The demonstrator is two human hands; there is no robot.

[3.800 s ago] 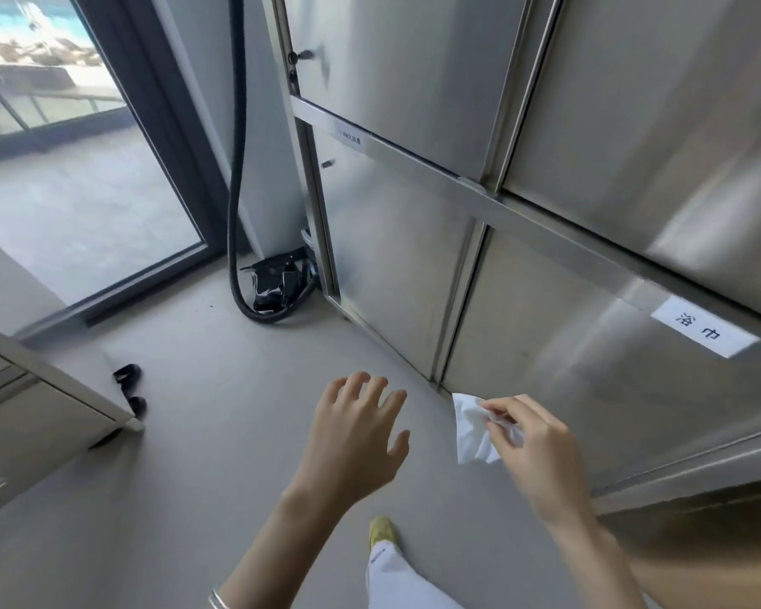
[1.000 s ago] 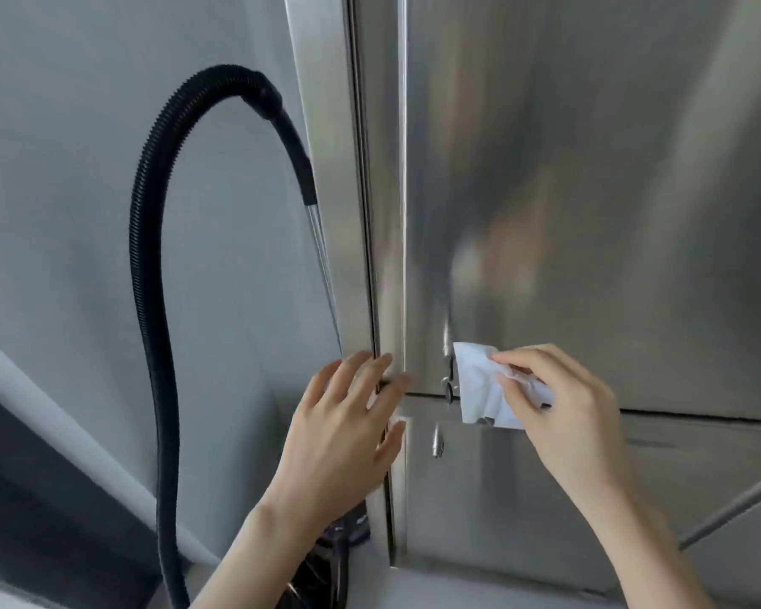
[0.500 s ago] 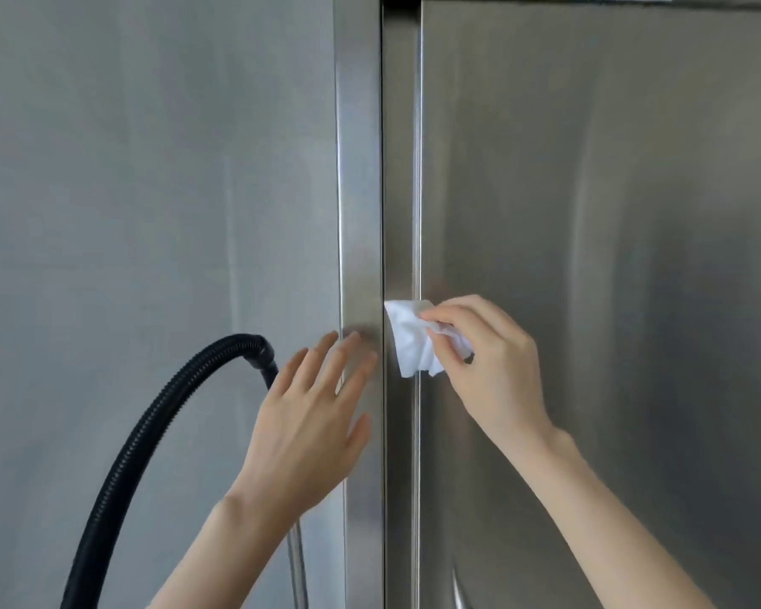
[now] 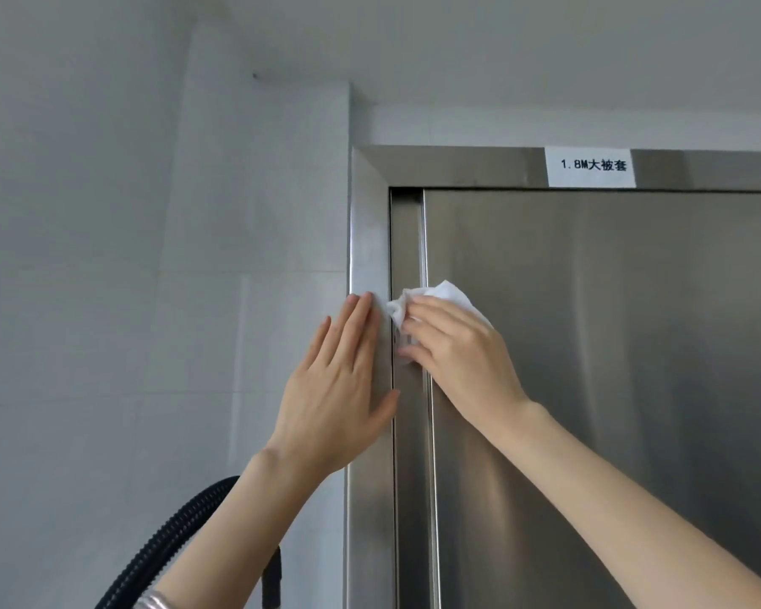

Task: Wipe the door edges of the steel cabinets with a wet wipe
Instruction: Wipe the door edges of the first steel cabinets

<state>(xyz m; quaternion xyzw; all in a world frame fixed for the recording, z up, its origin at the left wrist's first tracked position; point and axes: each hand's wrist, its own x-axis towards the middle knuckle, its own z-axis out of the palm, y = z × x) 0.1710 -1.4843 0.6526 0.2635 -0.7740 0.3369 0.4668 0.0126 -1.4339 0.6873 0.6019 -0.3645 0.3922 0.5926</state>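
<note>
The right hand [image 4: 458,353] pinches a bunched wet wipe [image 4: 451,296] against the left edge of the cabinet door [image 4: 611,389], below its top corner; the fingers hide much of the wipe. Left of the door, the left hand [image 4: 335,389] lies flat, fingers straight, on the frame [image 4: 370,239]. A black hose [image 4: 163,551], lower left, is cut off.

A white label [image 4: 590,167] stuck on the top rail of the steel cabinet frame [image 4: 458,165], above the door, reads "1.8M大被套" in black print.
</note>
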